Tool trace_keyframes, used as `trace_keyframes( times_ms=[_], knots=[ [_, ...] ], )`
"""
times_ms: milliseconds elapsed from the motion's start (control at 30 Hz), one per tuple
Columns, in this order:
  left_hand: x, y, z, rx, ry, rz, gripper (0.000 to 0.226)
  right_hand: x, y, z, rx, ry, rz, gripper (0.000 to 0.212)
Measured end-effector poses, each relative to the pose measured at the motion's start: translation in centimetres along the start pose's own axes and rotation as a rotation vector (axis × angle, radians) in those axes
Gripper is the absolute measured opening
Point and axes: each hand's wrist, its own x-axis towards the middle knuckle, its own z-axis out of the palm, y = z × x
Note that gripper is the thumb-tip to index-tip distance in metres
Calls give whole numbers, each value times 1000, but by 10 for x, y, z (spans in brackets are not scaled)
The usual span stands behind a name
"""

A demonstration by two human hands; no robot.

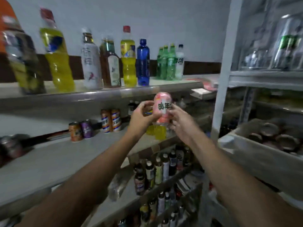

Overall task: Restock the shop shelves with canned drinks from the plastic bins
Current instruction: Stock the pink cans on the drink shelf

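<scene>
A pink can (162, 108) with dark lettering is held upright in front of the middle shelf (54, 154). My left hand (141, 117) grips its left side and my right hand (180, 119) grips its right side. On the middle shelf stand an orange can (75, 131), a purple can (86, 129) and two orange-and-blue cans (111, 120). A grey plastic bin (255, 154) at the right holds several cans seen from the top.
The top shelf (101, 93) carries a row of bottles, yellow, white, brown, blue and green. Yellow bottles (157, 131) stand just behind the pink can. Lower shelves (164, 171) hold several small bottles. A white shelf upright (223, 76) stands to the right.
</scene>
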Motion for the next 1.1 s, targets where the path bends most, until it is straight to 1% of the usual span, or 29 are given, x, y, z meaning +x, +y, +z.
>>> trace_keyframes(
  times_ms=[100, 167, 233, 267, 400, 533, 633, 700, 767, 833, 933, 1033, 1100],
  knots=[
    [-4, -1, -40, 29, 38, -19, 68, 3, 12, 29, 2, -77, 7, 16],
    [-8, -2, -67, 57, 59, -27, 59, 5, 18, 51, -21, -122, 6, 16],
    [-14, -1, -95, 93, 74, -21, 46, 8, 28, 74, -44, -184, 5, 20],
    [-18, -2, -110, 109, 92, -21, 45, 7, 31, 89, -60, -215, 5, 21],
    [-39, -7, -173, 180, 212, -94, 47, 11, 59, 147, -102, -309, 6, 27],
    [-69, -16, -240, 325, 288, -147, 50, 7, 101, 209, -162, -417, 35, 42],
    [-98, -24, -291, 379, 336, -190, 57, 2, 135, 258, -206, -490, 72, 39],
    [-116, -31, -323, 389, 361, -224, 55, -2, 158, 291, -192, -529, 103, 46],
    [-132, -41, -356, 372, 403, -267, 55, -5, 182, 324, -177, -555, 147, 52],
    [-146, -49, -388, 332, 498, -303, 54, -4, 209, 355, -183, -570, 171, 50],
    [-163, -64, -435, 307, 607, -327, 40, 6, 249, 396, -222, -584, 167, 49],
    [-175, -79, -475, 334, 637, -366, 47, 21, 285, 429, -222, -565, 168, 49],
    [-182, -92, -498, 336, 638, -374, 46, 32, 308, 447, -247, -567, 162, 52]
  ],
)
